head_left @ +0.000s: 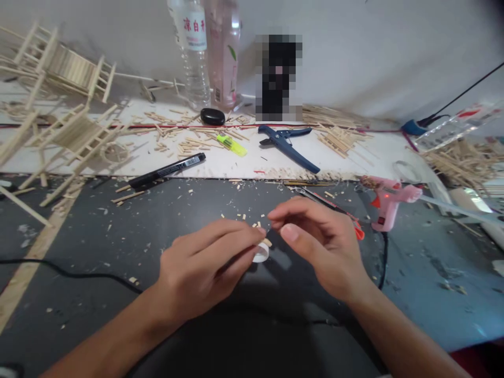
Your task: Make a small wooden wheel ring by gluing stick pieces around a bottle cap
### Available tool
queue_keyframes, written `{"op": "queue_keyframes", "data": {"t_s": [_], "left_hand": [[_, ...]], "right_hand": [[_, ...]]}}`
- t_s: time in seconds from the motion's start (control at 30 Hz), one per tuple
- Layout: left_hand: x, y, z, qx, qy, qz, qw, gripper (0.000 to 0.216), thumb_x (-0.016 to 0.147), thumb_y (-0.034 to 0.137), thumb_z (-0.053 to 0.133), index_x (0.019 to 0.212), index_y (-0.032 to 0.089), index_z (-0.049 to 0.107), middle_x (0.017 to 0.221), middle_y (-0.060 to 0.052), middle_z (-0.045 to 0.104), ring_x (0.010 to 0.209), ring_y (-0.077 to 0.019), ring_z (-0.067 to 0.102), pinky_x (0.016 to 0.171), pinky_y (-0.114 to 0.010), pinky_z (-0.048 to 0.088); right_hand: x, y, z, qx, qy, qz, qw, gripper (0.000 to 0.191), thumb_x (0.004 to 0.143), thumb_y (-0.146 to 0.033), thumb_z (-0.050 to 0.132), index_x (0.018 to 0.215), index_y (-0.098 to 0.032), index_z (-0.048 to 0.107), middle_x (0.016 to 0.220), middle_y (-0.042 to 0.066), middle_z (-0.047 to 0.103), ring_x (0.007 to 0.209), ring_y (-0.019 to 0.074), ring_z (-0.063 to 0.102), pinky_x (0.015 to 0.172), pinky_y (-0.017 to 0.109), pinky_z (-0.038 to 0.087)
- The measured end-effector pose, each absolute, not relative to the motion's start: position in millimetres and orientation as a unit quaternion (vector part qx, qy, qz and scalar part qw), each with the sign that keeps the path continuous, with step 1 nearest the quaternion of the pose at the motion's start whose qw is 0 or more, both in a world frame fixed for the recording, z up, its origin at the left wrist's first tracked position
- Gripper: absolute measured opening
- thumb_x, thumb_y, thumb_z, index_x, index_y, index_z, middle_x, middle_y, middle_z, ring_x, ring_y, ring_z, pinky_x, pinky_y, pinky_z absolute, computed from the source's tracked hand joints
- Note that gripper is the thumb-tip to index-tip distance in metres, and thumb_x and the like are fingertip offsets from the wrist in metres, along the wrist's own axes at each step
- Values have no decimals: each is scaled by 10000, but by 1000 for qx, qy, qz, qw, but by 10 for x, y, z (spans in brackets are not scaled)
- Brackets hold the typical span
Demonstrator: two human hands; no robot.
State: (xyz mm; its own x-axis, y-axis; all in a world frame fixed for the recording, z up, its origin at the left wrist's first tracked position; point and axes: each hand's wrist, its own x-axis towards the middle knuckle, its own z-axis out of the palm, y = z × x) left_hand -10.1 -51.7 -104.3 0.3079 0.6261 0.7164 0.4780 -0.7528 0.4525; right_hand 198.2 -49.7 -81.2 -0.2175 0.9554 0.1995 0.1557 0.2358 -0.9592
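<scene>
My left hand [210, 252] is closed, its thumb and fingers pinching a small white ring [261, 253]; part of the ring is hidden behind the fingertips. A little pale wooden piece [268, 242] shows at the ring's upper edge; whether it is attached I cannot tell. To the right, my right hand [321, 236] is held with thumb and fingers apart, a short gap from the ring, and nothing shows between them. Both hands are over the dark table mat [118, 236], where small wood chips are scattered.
A pink glue gun [388, 202] with a lit red light stands at right. Behind the hands lie a blue cutter [289, 148], a black marker [167, 170] and a yellow-green lighter [232, 145]. Wooden stick models [74, 68] stand at left, near two bottles [192, 58]. A cable [79, 275] crosses the mat.
</scene>
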Motion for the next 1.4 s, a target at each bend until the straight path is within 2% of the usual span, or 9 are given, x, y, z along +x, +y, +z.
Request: {"op": "queue_keyframes", "data": {"t_s": [0.5,0.7,0.83,0.9,0.97,1.03,1.1,1.23,1.4], "left_hand": [[-201,-495,-1183,874,272,403,-7,120,1009,156,653,1086,183,741,984,-42,819,782,-123,791,674,-180,575],[-190,-500,-1228,872,270,409,6,267,942,139,732,1196,219,714,1008,-29,823,814,-138,796,729,-203,597],[-162,-519,-1181,853,285,436,30,361,911,101,733,1242,239,686,1023,-12,820,829,-120,786,754,-195,590],[-139,-530,-1145,842,300,447,41,367,907,78,715,1239,231,688,1019,-16,813,819,-112,769,745,-190,579],[-114,-537,-1107,831,310,459,52,360,908,58,689,1229,220,693,994,-18,800,779,-103,742,730,-191,571],[-91,-543,-1069,818,318,475,70,335,915,53,665,1208,211,701,941,-8,779,697,-84,695,698,-187,562],[-73,-548,-1031,803,331,487,95,303,928,53,648,1186,198,711,876,6,748,646,-72,655,674,-183,552],[-60,-557,-977,780,353,495,146,243,940,81,658,1142,197,729,790,38,708,634,-64,651,665,-173,545],[-62,-560,-975,759,363,508,181,224,926,94,678,1105,211,746,785,47,729,619,-60,659,653,-171,548]], "right_hand": [[2037,-456,-732,-364,-773,359,375,78,979,-176,670,905,-185,693,846,-9,659,763,112,584,706,260,454],[2269,-252,-775,-494,-713,247,433,156,1064,-327,487,937,-239,512,808,-26,534,712,138,497,662,283,403],[2552,0,-809,-597,-661,198,409,358,1077,-425,387,766,-254,435,628,-51,413,581,145,399,576,298,317],[2660,34,-810,-621,-668,191,363,363,1020,-430,520,714,-235,495,619,-39,476,561,138,396,572,299,298],[2754,-51,-808,-641,-673,182,320,179,914,-384,666,856,-215,652,778,-9,647,590,136,465,600,293,333],[2875,-247,-817,-664,-668,171,287,212,876,-396,693,1014,-238,722,921,-2,721,629,145,532,624,290,368],[3061,-501,-848,-701,-647,151,260,321,906,-528,638,819,-233,729,718,-17,657,604,161,525,601,294,351],[3593,-837,-983,-795,-553,31,246,586,882,-663,527,478,-248,435,462,-18,344,518,179,406,582,336,264],[4060,-561,-1190,-822,-505,-4,264,472,791,-678,550,778,-218,655,707,78,681,671,261,609,643,367,411]]}}
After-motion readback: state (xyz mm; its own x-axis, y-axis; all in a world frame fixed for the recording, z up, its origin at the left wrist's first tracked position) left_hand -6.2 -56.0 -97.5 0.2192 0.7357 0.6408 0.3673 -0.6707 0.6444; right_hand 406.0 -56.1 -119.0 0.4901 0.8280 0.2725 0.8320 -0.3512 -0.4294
